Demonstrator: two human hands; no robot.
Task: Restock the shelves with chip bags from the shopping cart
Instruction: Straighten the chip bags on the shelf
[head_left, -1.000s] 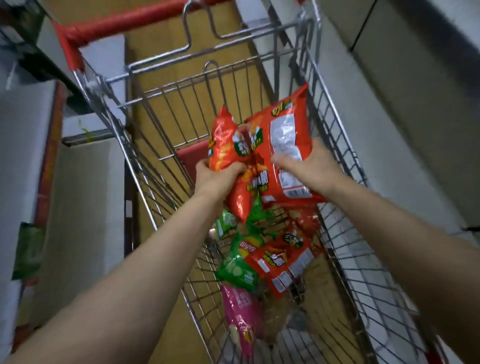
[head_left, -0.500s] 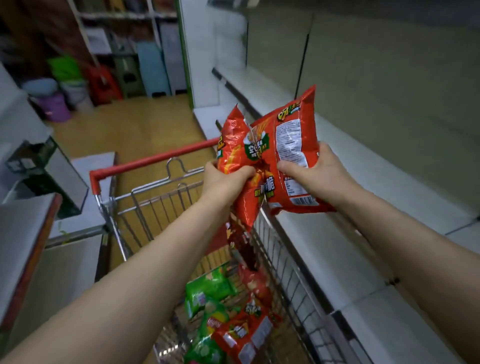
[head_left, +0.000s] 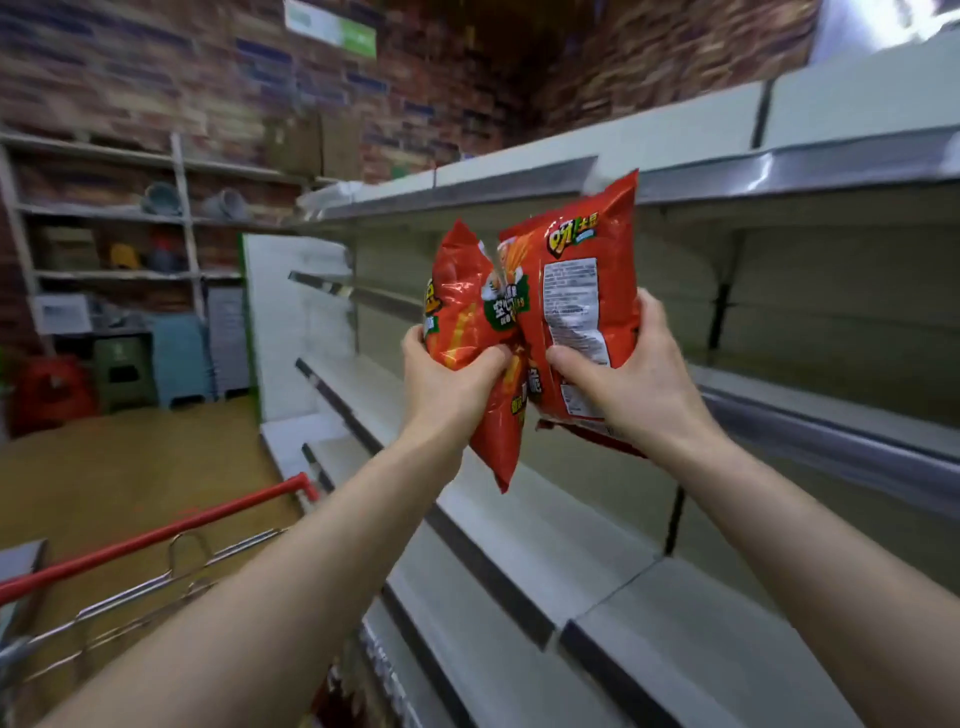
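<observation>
Left bag (head_left: 462, 332), red, is gripped by the left hand (head_left: 447, 387), its fingers (head_left: 491, 358) curled round the middle. Right bag (head_left: 576, 291), also red, is gripped by the right hand (head_left: 631, 387) likewise. Both bags are up in front of the shelves (head_left: 545, 525), touching each other. Cart (head_left: 156, 538) is left of the shelves, lower.

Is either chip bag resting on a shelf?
No, the left hand grips the left bag, the right hand the right bag, clear of the shelves.

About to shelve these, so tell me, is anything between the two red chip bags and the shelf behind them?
Nothing visible. The left hand grips the left bag, the right hand the right bag, both in open air before the shelf, whose visible board looks bare.
</observation>
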